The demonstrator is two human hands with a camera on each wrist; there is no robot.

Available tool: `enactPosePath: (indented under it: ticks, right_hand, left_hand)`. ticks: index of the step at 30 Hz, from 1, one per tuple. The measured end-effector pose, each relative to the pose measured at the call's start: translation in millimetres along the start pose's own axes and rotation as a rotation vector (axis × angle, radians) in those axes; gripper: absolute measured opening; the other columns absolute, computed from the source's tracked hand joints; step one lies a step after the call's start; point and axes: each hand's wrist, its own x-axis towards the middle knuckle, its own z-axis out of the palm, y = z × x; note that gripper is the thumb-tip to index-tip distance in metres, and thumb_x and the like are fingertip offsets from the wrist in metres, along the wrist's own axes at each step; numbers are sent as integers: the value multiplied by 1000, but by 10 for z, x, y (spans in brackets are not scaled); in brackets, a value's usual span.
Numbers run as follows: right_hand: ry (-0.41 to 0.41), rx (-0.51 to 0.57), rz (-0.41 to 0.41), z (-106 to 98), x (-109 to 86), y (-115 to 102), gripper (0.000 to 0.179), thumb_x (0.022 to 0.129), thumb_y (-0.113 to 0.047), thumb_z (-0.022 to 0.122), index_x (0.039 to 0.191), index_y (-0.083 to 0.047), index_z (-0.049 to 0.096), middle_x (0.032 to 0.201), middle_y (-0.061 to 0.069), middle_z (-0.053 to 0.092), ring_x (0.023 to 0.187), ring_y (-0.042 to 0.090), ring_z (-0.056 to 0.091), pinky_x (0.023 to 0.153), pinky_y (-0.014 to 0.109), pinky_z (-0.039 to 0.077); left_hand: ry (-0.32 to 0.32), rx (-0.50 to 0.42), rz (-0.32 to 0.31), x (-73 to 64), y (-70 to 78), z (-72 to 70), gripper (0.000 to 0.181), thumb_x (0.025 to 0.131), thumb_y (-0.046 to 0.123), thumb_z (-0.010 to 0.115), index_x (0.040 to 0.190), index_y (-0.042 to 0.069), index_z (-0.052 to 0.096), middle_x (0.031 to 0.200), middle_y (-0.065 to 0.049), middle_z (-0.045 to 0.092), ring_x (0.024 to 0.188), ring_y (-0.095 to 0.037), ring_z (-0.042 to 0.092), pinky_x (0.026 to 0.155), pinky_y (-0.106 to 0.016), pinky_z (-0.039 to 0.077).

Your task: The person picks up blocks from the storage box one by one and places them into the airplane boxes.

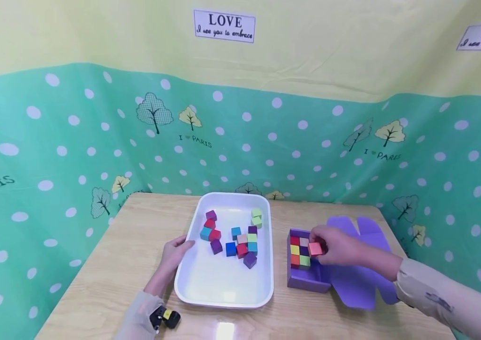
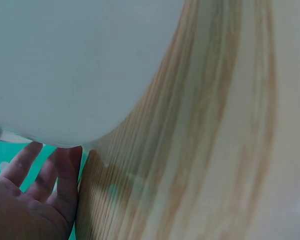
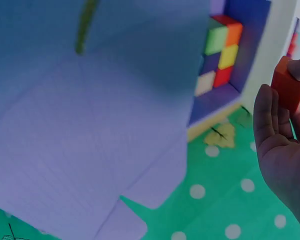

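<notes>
In the head view, my left hand (image 1: 173, 257) holds the left side of a white tray (image 1: 206, 290), its thumb over the rim and its fingers along the outer wall. Several coloured cubes lie in the tray, among them a blue cube (image 1: 231, 249) and a light green cube (image 1: 256, 221). Over a small purple box (image 1: 308, 284), my right hand (image 1: 341, 246) pinches an orange-red cube (image 3: 286, 86) between thumb and fingers. Inside that box, rows of cubes fill the left part, including a yellow cube (image 3: 228, 56) and a green cube (image 1: 304, 261).
The box's purple lid (image 1: 352, 283) lies folded open to the right, under my right forearm. Both containers stand on a wooden table (image 1: 108, 269). A patterned curtain (image 1: 240, 123) hangs behind the table and at its sides.
</notes>
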Motion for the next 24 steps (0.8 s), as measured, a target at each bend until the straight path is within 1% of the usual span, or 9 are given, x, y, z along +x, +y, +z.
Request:
enactPosePath:
  ticks: [5,10,14,19,24]
  right_hand:
    - [-57,-10,49,103,21,32,32,71,-10,79,91,-19,57,86,-8,56,78,14,53,61,24,49]
    - [-57,-20,71,149,12,53,32,68,-11,78,89,-17,55,78,-7,55,70,13,52,54,24,47]
    - [-59,-25,123,175,24,86,33,67,-12,79,88,-17,54,77,-7,56,67,11,52,52,25,47]
    - [-48,-36,167,196,41,142,32,67,-13,79,88,-18,56,78,-7,56,69,11,52,55,25,47]
    - [-13,-15,162,251,13,219,31,69,-14,80,90,-18,58,82,-7,57,74,14,52,60,27,47]
  left_hand:
    - [-4,-7,4,12,9,-6,54,87,22,69,132,-4,55,120,-28,61,95,-29,66,79,-35,58]
    - [-5,0,3,5,6,-11,54,87,23,69,132,-3,55,121,-27,60,96,-27,66,79,-35,58]
    - [3,0,-11,-8,-2,-20,54,88,24,69,133,-2,55,121,-27,60,97,-28,65,80,-35,58]
    - [-13,-11,-8,-14,-12,-25,57,88,25,69,135,-4,52,125,-29,58,101,-32,65,82,-36,57]
    - [-17,-3,-4,-14,-9,-15,56,87,25,70,134,-2,54,123,-28,59,99,-32,65,80,-36,58]
